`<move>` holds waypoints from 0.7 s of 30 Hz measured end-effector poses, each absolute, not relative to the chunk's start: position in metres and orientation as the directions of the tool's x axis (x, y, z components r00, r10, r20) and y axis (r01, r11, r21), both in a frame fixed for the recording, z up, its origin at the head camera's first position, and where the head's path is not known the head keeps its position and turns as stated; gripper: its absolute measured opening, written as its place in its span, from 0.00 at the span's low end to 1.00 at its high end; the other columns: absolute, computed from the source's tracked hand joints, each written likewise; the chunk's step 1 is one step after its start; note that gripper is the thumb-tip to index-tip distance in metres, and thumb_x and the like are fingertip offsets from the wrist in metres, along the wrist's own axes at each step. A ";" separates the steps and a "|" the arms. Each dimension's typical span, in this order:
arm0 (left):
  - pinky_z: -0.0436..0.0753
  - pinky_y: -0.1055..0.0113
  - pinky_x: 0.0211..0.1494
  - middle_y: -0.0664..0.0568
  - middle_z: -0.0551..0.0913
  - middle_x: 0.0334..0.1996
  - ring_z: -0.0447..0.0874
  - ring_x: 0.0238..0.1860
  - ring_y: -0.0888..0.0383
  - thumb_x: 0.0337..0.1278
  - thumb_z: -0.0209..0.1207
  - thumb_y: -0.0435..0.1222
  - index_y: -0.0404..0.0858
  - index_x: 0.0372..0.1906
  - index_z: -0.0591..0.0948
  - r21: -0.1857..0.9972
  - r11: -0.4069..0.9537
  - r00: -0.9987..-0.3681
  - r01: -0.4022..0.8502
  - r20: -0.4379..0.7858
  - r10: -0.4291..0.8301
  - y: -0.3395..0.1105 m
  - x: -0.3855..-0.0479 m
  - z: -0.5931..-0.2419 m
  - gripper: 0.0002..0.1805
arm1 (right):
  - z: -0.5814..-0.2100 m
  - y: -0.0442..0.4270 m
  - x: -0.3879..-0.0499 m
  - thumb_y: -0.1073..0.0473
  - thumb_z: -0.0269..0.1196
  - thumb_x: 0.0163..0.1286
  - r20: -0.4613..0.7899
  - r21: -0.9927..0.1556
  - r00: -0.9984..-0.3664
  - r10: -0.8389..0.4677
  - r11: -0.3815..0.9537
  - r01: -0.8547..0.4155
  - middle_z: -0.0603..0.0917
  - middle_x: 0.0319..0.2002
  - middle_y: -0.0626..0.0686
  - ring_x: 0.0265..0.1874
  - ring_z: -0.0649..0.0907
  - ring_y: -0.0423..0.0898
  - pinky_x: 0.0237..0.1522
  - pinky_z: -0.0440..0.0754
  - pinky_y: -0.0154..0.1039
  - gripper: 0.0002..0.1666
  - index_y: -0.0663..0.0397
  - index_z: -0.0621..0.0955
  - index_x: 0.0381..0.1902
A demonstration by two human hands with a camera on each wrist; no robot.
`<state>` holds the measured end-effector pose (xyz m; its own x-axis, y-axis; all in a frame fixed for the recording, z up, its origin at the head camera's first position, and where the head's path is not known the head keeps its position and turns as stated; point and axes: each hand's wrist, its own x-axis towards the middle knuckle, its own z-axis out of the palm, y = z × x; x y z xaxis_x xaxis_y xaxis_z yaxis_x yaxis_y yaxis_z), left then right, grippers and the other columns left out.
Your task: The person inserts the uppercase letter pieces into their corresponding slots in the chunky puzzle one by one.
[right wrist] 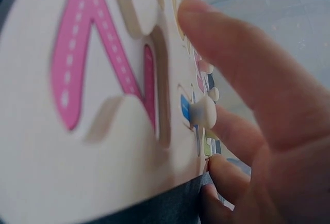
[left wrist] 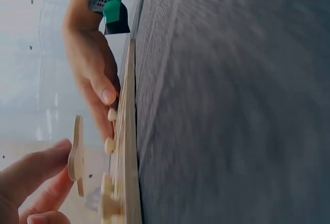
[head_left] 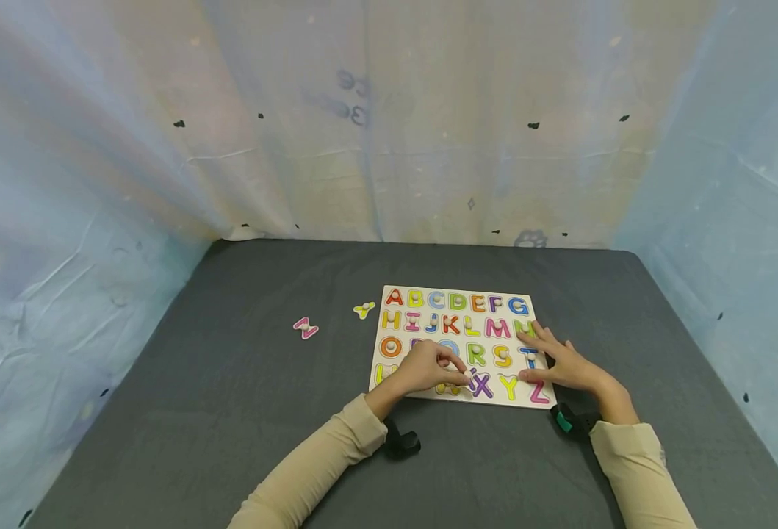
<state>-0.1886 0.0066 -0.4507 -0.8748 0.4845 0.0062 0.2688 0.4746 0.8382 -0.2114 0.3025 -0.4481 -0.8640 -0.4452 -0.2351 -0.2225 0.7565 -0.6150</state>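
Note:
A white wooden alphabet puzzle board [head_left: 455, 290] lies on the dark table, colored letters in rows. Above its bottom row, my left hand [head_left: 423, 367] pinches a thin wooden letter piece [left wrist: 77, 154] between thumb and fingertips. The left wrist view has that piece edge-on, clear of the board; the head view gives a bit of purple beside the purple X space [head_left: 481, 385]. My right hand [head_left: 563, 364] rests spread over the board's right edge, near the T piece [head_left: 530, 357] and the pink Z recess [right wrist: 69, 74]. The left hand covers part of the lower rows.
A yellow Y piece [head_left: 364, 310] lies just left of the board, and a pink Z piece [head_left: 305, 328] lies farther left on the table [head_left: 230, 411]. Knobbed letters fill most of the upper rows. Cloth walls [head_left: 395, 169] stand behind and at both sides.

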 end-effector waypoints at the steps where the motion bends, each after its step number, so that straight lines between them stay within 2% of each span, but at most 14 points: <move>1: 0.54 0.75 0.21 0.61 0.63 0.10 0.55 0.14 0.67 0.46 0.72 0.42 0.42 0.30 0.89 0.835 0.482 -0.877 0.267 0.003 0.480 0.009 -0.188 -0.451 0.09 | -0.448 0.303 -0.211 0.42 0.68 0.57 -0.236 -0.613 -0.864 -0.444 0.758 -0.222 0.40 0.75 0.71 0.73 0.38 0.74 0.64 0.30 0.76 0.55 0.59 0.58 0.74; 9: 0.52 0.75 0.21 0.62 0.61 0.11 0.56 0.15 0.67 0.45 0.72 0.45 0.46 0.28 0.89 0.777 0.577 -0.906 0.251 -0.021 0.423 0.028 -0.188 -0.455 0.08 | -0.446 0.303 -0.211 0.43 0.68 0.58 -0.211 -0.611 -0.866 -0.454 0.752 -0.245 0.41 0.75 0.72 0.72 0.39 0.76 0.64 0.31 0.77 0.53 0.60 0.59 0.73; 15: 0.53 0.75 0.20 0.63 0.62 0.11 0.58 0.15 0.68 0.44 0.72 0.47 0.48 0.26 0.88 0.738 0.642 -0.925 0.208 -0.066 0.375 0.035 -0.186 -0.455 0.08 | -0.447 0.303 -0.211 0.44 0.68 0.59 -0.205 -0.609 -0.864 -0.459 0.751 -0.255 0.42 0.75 0.72 0.72 0.40 0.76 0.64 0.32 0.77 0.52 0.60 0.59 0.73; 21: 0.54 0.75 0.19 0.64 0.64 0.12 0.59 0.15 0.68 0.43 0.72 0.50 0.51 0.26 0.89 0.675 0.704 -0.929 0.218 -0.077 0.362 0.039 -0.184 -0.454 0.09 | -0.449 0.303 -0.211 0.43 0.68 0.58 -0.210 -0.618 -0.863 -0.459 0.747 -0.247 0.41 0.75 0.72 0.72 0.39 0.76 0.64 0.31 0.77 0.53 0.60 0.59 0.73</move>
